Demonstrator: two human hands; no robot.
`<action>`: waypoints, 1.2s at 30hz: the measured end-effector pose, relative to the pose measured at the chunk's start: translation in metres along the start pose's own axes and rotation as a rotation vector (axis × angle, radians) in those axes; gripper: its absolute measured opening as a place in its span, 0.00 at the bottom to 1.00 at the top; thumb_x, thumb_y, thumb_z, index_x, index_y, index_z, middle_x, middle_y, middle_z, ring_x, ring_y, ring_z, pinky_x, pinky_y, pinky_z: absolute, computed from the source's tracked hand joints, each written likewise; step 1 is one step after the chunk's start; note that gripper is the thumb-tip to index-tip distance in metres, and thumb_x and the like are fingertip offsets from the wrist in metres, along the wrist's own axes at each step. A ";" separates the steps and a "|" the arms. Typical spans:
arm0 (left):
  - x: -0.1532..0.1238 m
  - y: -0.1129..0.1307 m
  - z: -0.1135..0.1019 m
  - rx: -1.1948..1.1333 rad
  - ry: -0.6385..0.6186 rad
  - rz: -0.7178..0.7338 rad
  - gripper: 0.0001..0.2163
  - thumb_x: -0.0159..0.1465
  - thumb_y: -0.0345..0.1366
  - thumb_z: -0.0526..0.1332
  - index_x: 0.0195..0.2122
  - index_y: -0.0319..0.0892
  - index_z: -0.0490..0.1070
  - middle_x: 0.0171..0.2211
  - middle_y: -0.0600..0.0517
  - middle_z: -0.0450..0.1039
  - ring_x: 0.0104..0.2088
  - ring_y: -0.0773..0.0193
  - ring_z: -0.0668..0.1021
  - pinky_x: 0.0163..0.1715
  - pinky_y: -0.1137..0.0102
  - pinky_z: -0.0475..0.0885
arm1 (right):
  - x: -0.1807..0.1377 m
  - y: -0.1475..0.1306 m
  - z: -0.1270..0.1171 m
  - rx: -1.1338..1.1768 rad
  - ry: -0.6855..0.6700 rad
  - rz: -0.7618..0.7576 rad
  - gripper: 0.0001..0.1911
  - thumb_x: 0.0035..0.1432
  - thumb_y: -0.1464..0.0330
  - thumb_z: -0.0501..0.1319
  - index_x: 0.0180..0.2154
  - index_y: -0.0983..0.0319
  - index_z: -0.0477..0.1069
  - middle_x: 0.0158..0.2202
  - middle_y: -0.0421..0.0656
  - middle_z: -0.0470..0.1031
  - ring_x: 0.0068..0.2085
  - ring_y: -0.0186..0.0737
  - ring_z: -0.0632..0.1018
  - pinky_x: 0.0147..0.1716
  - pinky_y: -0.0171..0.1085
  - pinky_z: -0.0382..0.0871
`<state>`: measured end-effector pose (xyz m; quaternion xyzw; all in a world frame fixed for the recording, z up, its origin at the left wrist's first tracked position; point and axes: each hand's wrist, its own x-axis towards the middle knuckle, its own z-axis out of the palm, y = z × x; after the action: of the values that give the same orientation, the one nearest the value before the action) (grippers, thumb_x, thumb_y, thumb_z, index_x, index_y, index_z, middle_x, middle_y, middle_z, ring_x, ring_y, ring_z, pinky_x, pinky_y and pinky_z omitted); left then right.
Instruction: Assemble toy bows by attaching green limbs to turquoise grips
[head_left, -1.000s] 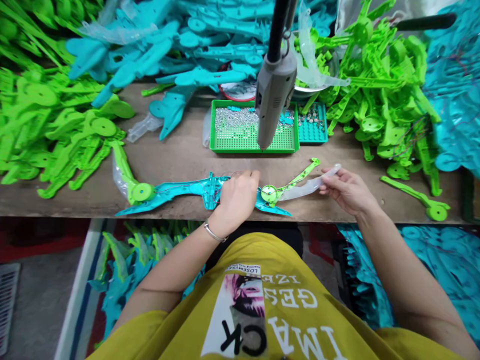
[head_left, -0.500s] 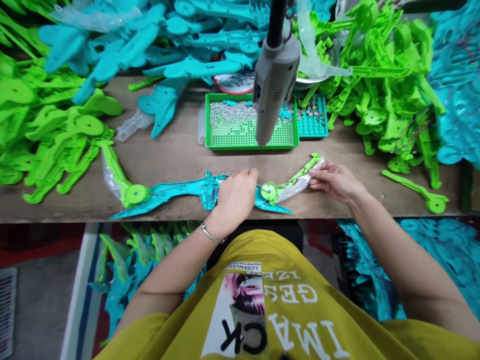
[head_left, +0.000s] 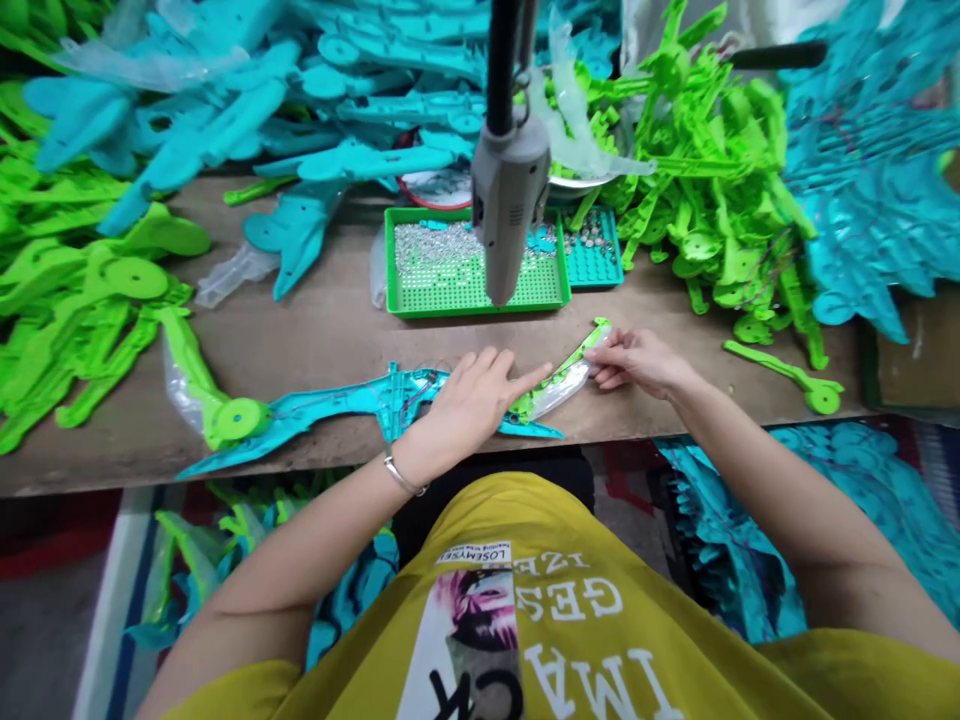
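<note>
A bow-shaped turquoise plastic frame [head_left: 337, 402] lies along the table's near edge, with thin wires running inside it. My left hand [head_left: 476, 400] rests over its right half, fingers stretched out and the index finger pointing at the green arm joint, which it partly hides. At the frame's right end a light-green arm [head_left: 576, 352] with a clear plastic strip [head_left: 562, 392] angles up and away. My right hand [head_left: 637, 362] pinches the outer end of this arm and strip between thumb and fingers. Another green arm [head_left: 196, 365] with a clear strip is at the frame's left end.
An electric screwdriver [head_left: 510, 205] hangs over a green basket [head_left: 476, 312] of small screws. Beside it is a turquoise tray [head_left: 596, 272] of small metal parts. Green parts [head_left: 97, 290], turquoise parts [head_left: 300, 130] and more green pieces [head_left: 720, 200] are heaped around. A loose green arm [head_left: 787, 375] lies right.
My left hand has gone from curled fingers to stretched ones and now covers the right joint. My right hand keeps its pinch on the arm's end. The view has shifted slightly.
</note>
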<state>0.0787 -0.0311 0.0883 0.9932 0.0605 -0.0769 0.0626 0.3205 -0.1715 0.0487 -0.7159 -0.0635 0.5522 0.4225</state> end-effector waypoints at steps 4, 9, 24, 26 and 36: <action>0.006 -0.004 0.004 0.025 -0.060 0.087 0.29 0.72 0.26 0.46 0.71 0.59 0.56 0.46 0.45 0.68 0.42 0.56 0.72 0.41 0.64 0.68 | 0.000 -0.007 0.001 -0.067 -0.002 0.027 0.18 0.44 0.67 0.80 0.27 0.66 0.71 0.21 0.45 0.79 0.17 0.33 0.77 0.15 0.28 0.76; 0.009 -0.004 0.007 0.109 -0.064 0.100 0.30 0.71 0.26 0.49 0.71 0.60 0.54 0.45 0.46 0.68 0.41 0.56 0.71 0.39 0.66 0.68 | 0.004 -0.014 -0.005 -0.153 -0.016 0.042 0.17 0.51 0.63 0.76 0.28 0.65 0.71 0.21 0.46 0.80 0.18 0.34 0.78 0.16 0.28 0.76; 0.012 0.002 -0.009 0.074 -0.089 0.084 0.34 0.69 0.21 0.42 0.75 0.49 0.44 0.43 0.44 0.69 0.39 0.55 0.73 0.41 0.62 0.72 | -0.033 0.001 -0.067 -0.857 0.616 -0.346 0.11 0.65 0.61 0.59 0.38 0.62 0.72 0.35 0.52 0.82 0.32 0.43 0.81 0.32 0.36 0.72; 0.010 0.003 -0.009 0.059 -0.101 0.048 0.32 0.70 0.21 0.42 0.75 0.45 0.45 0.45 0.42 0.69 0.41 0.54 0.73 0.43 0.61 0.72 | -0.044 0.015 -0.103 -1.172 0.891 -0.289 0.11 0.62 0.68 0.57 0.43 0.65 0.73 0.41 0.61 0.81 0.38 0.51 0.80 0.35 0.40 0.67; -0.001 0.001 -0.006 0.023 -0.011 -0.171 0.23 0.71 0.24 0.48 0.66 0.37 0.62 0.47 0.41 0.72 0.47 0.51 0.75 0.46 0.60 0.71 | -0.062 0.022 -0.109 -1.645 0.723 -0.475 0.18 0.62 0.69 0.53 0.51 0.63 0.74 0.43 0.59 0.76 0.36 0.52 0.75 0.31 0.43 0.61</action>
<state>0.0784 -0.0317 0.0943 0.9847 0.1437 -0.0881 0.0447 0.3806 -0.2787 0.0834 -0.8870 -0.4446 -0.0241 -0.1220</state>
